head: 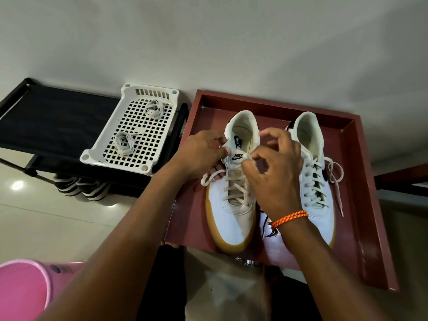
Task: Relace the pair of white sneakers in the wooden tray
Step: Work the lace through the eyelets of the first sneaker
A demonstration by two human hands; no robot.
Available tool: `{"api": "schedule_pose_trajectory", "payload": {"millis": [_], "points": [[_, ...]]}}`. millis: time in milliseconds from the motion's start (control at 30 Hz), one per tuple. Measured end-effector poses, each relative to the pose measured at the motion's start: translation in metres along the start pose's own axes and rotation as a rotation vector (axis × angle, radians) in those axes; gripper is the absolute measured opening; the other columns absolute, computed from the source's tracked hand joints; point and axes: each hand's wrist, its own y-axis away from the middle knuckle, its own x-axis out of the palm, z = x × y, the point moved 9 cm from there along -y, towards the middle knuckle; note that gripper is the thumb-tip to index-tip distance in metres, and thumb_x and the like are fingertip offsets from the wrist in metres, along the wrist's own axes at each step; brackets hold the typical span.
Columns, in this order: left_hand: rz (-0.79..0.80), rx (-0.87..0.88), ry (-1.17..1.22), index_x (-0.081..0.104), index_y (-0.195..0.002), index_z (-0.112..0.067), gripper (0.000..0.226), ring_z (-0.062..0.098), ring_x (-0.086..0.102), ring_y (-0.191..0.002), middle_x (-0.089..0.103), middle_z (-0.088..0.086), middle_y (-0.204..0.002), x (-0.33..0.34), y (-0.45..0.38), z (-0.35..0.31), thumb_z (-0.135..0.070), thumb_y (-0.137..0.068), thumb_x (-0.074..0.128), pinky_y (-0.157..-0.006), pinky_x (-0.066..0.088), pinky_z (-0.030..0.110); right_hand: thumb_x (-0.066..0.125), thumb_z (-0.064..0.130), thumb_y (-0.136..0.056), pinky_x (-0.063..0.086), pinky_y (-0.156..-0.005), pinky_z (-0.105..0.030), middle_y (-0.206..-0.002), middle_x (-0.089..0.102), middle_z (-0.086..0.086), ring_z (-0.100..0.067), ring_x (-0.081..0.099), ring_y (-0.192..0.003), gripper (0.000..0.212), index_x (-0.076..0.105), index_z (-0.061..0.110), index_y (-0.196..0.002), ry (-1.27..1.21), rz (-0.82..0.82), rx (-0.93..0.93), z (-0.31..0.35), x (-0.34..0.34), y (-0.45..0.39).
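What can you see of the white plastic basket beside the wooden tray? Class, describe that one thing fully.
The white plastic basket is a shallow rectangular tray with a square-grid floor, a slotted far wall and round sockets at its corners. It sits tilted on a dark fabric rack, left of the wooden tray. Two coiled white laces lie inside it. Neither hand touches it.

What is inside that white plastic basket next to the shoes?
Two coiled bundles of white shoelace lie in the white basket: one bundle near its far end, the other near its front. Through the grid floor only a dark surface shows.
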Motion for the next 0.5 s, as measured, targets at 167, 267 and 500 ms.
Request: {"api": "schedule_pose_trajectory", "payload": {"millis": [167, 267, 500], "points": [[0.003, -0.022, 0.016, 0.067, -0.108, -0.013, 0.009, 0.036, 0.078, -0.072, 0.078, 0.013, -0.083, 0.001, -0.001, 0.004, -0.022, -0.103, 0.068, -0.077, 0.065, 0.056, 0.057, 0.008, -0.077, 0.045, -0.101, -0.051, -0.14, 0.05, 0.0, -0.023, 0.048, -0.127, 0.038, 0.072, 0.024, -0.109, -0.012, -0.05, -0.05, 0.006, -0.011, 0.001], [0.0, -0.017, 0.007, 0.067, -0.108, -0.014, 0.01, 0.035, 0.077, -0.069, 0.077, 0.011, -0.079, 0.002, -0.001, 0.003, -0.023, -0.104, 0.067, -0.077, 0.065, 0.056, 0.06, 0.011, -0.084, 0.036, -0.105, -0.047, -0.153, 0.045, 0.003, -0.022, 0.04, -0.139, 0.038, 0.074, 0.03, -0.113, 0.064, 0.089, -0.134, 0.021, 0.005, 0.008], [-0.013, -0.004, -0.008, 0.066, -0.105, -0.013, 0.011, 0.035, 0.076, -0.067, 0.076, 0.006, -0.073, 0.0, 0.0, 0.001, -0.023, -0.103, 0.068, -0.077, 0.065, 0.05, 0.061, 0.026, -0.096, 0.03, -0.109, -0.056, -0.171, 0.025, 0.009, -0.024, 0.022, -0.155, 0.012, 0.066, 0.03, -0.085, 0.288, 0.289, -0.14, 0.011, 0.035, 0.017]]}}
